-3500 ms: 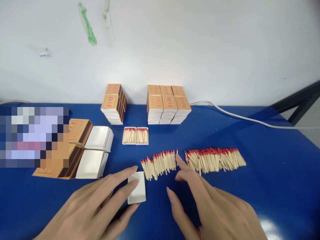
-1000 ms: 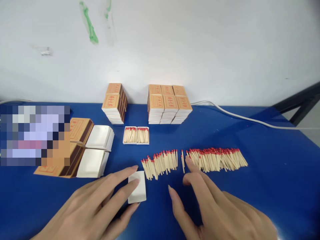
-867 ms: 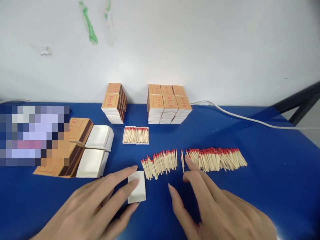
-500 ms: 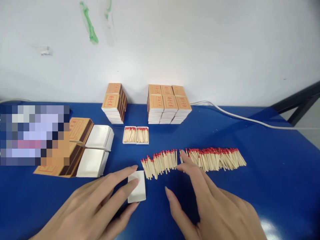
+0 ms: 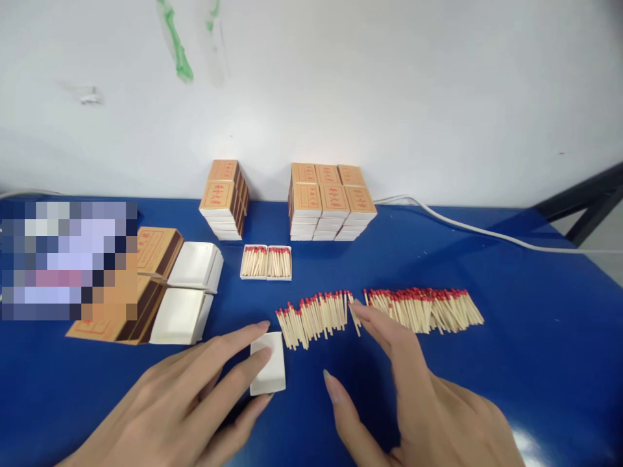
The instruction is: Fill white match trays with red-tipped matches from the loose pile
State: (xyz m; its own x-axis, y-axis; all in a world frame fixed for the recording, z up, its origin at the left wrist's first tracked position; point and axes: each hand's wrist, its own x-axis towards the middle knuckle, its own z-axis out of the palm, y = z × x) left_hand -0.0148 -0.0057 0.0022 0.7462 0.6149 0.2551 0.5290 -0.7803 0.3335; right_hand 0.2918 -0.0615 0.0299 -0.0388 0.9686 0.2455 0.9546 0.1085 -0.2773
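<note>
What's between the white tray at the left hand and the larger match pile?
Head view: the smaller match row, with a finger of the right hand at its right end.

Wall (image 5: pixel 438 78) behind is whitish and kinda grubby: thick green smear (image 5: pixel 179 55) up top, fainter green mark (image 5: pixel 211 26) right beside it, plus a little pale scuff (image 5: pixel 90 98) further left. Counter (image 5: pixel 535 318) is blue with a shiny glare spot near the bottom right. White cable (image 5: pixel 452 220) snakes along the back to the right edge, near a dark angled bar (image 5: pixel 584 194). Pixelated patch (image 5: pixel 63 259) far left, can't tell what's under it.
</note>
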